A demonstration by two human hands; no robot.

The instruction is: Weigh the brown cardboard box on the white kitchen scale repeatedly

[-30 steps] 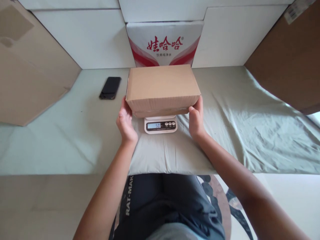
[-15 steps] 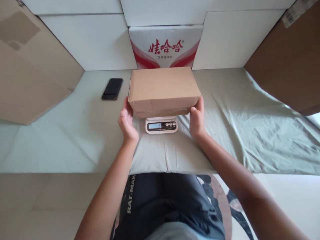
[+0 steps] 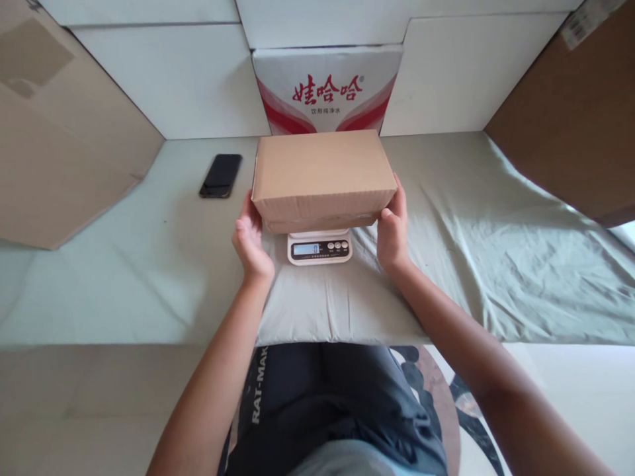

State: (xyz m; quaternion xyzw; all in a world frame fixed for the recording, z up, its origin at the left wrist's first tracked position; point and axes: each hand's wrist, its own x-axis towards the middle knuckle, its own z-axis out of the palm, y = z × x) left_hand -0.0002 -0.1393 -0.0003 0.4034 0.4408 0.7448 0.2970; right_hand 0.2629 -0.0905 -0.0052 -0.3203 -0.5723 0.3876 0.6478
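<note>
A closed brown cardboard box (image 3: 325,165) is over a small white kitchen scale (image 3: 320,258), hiding most of its top. The scale's lit display reads 0. My left hand (image 3: 252,244) grips the box at its left side near the front corner. On the opposite side, my right hand (image 3: 393,231) holds the right front corner, thumb toward the front face. Whether the underside of the box touches the scale cannot be seen. A black phone (image 3: 221,176) lies on the cloth, left of the box.
Large cardboard boxes stand at the left (image 3: 64,139) and right (image 3: 570,125). White boxes and a red-and-white printed carton (image 3: 327,86) form a wall behind. A pale green cloth (image 3: 461,264) covers the table, wrinkled at the right.
The fingers of my right hand reach slightly higher along the box's right side. The box and scale show hardly any movement; the whole view has shifted slightly.
</note>
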